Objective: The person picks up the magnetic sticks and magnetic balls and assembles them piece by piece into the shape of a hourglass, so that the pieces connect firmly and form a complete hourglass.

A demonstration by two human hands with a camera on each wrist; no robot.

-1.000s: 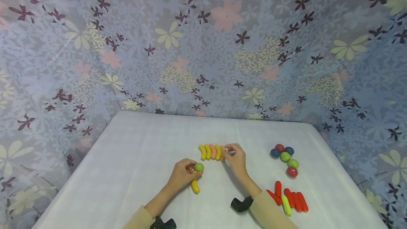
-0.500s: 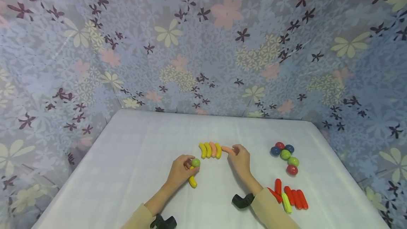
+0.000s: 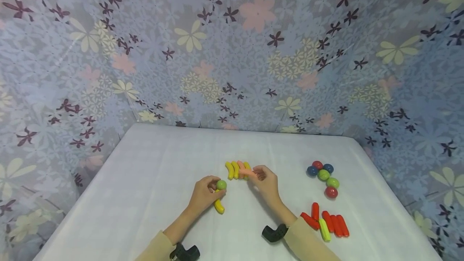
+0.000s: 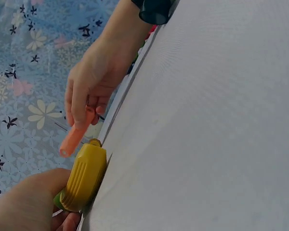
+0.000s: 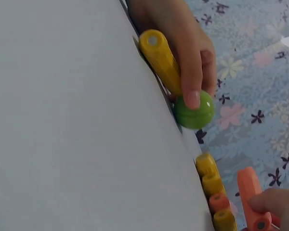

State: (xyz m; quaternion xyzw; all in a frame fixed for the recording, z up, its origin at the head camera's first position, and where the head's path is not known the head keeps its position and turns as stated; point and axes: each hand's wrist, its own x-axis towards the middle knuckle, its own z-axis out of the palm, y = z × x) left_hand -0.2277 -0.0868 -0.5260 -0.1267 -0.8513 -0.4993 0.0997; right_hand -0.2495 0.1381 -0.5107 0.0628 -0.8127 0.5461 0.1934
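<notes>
The left hand (image 3: 204, 193) pinches a green ball (image 3: 221, 185). A yellow banana (image 3: 219, 206) is right by the ball's near side. The right hand (image 3: 267, 180) pinches an orange stick (image 4: 75, 135) up off the tabletop (image 3: 174, 160), close to a little row of yellow and orange pieces (image 3: 235, 170). Coloured balls (image 3: 324, 175) sit right, with red sticks (image 3: 327, 221) nearer.

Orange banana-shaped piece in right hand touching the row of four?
Apart. Right wrist view shows floral backdrop between the held orange banana-shaped piece and the row.
</notes>
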